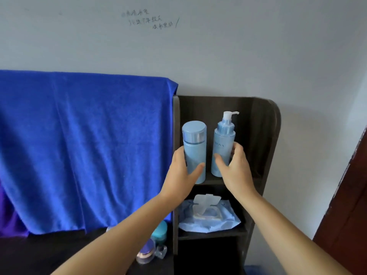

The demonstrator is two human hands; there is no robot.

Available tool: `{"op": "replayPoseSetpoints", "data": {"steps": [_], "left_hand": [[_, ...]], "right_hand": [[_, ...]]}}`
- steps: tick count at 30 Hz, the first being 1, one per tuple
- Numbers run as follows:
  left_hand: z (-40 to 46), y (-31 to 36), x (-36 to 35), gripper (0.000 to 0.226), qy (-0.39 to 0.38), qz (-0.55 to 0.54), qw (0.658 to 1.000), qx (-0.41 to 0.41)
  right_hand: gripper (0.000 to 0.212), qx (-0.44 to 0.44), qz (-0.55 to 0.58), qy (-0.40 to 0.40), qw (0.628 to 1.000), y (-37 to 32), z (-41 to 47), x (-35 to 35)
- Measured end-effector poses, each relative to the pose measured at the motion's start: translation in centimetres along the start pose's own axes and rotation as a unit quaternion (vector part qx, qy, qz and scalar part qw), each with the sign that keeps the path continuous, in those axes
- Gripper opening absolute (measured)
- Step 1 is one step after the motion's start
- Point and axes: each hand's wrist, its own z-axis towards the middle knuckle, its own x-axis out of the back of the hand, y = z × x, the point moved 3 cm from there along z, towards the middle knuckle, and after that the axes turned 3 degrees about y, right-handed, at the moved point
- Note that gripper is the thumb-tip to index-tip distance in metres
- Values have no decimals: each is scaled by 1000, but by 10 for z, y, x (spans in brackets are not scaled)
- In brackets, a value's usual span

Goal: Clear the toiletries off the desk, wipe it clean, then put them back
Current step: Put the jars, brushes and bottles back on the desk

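Blue bottles point(194, 149) in both hands point(183, 171).

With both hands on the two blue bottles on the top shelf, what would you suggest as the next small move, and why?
Probably lift both bottles straight up and out. The left hand already grips the capped bottle, the right hand grips the pump bottle, and both stand upright on the shelf.

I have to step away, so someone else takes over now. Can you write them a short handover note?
Left hand grips the capped blue bottle; right hand grips the pump bottle, both on the upper shelf. Wipes pack lies on the shelf below. Small jars stand on the desk. Whether wiping is done cannot be told; jars and bottles need sorting accordingly.
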Motion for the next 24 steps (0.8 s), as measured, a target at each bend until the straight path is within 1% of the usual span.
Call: {"op": "replayPoseSetpoints", "data": {"steps": [2, 4, 6, 9, 12, 18, 22, 24], "left_hand": [[-22, -4, 33, 48, -5, 4, 1000, -16], [-42, -14, 75, 45, -5, 19, 1000, -15], [-59, -32, 124, 43, -3, 31, 1000, 2], [-82, -67, 191, 43, -8, 54, 998, 43], [-106, -103, 239, 38, -7, 86, 992, 87], [-136, -190, 282, 38, -15, 110, 977, 183], [-148, -251, 285, 38, -28, 114, 961, 252], [-148, -280, 282, 36, -31, 110, 955, 272]], "right_hand": [[50, 6, 17, -2, 1000, -21, -27, -14], [49, 3, 36, -10, 999, -41, -56, -36], [46, -6, 47, -38, 998, -57, -84, -66], [47, -5, 23, -85, 996, -72, -125, -122], [43, -48, 33, -133, 989, -75, -164, -175], [40, -140, 22, -192, 971, -53, -202, -256], [41, -201, 6, -217, 955, -18, -216, -304], [39, -213, -7, -229, 950, 2, -222, -329]]}}
